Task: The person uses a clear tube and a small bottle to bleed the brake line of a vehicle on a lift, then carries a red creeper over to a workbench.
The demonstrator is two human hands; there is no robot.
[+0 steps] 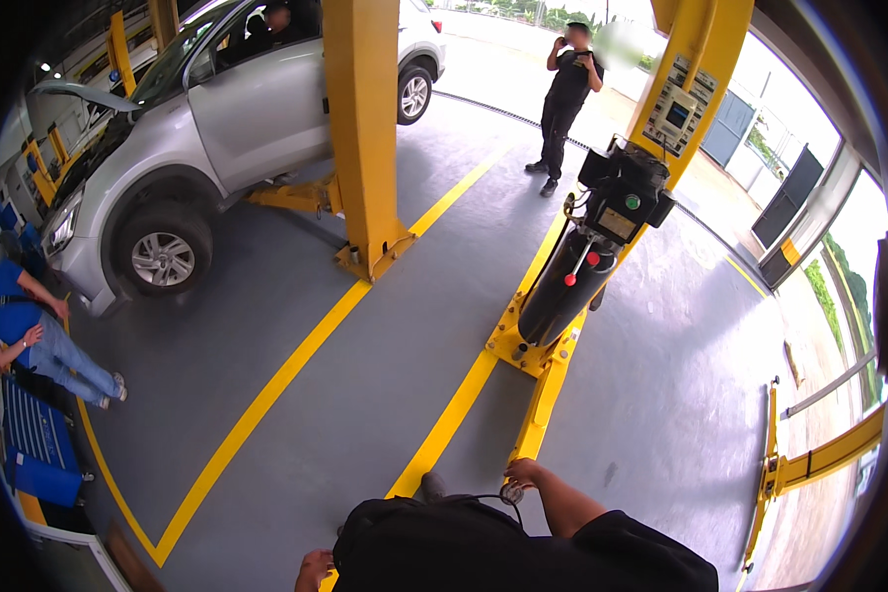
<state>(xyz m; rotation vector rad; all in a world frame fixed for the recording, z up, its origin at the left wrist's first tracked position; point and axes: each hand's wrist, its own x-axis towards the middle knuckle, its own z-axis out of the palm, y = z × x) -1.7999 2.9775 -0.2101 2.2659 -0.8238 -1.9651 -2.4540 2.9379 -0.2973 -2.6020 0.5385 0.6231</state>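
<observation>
Low in the view, beside my black shirt (434,553), hangs my left hand (314,568); its fingers are too indistinct to read. My right hand (525,474) is bent in front of my body with its fingers curled. Just under those fingers is a small, round, shiny thing (511,492), with a dark cord looping beside it; I cannot make out what it is. In the picture the hand overlaps the end of a yellow lift arm (538,414); contact cannot be told.
A yellow lift post (363,148) stands beside a silver car (257,109), its hood up. Ahead, another post (705,59) carries a control panel and a black pump unit (567,286). One person (568,94) stands beyond; another (15,306) is by a blue tool cabinet (39,434).
</observation>
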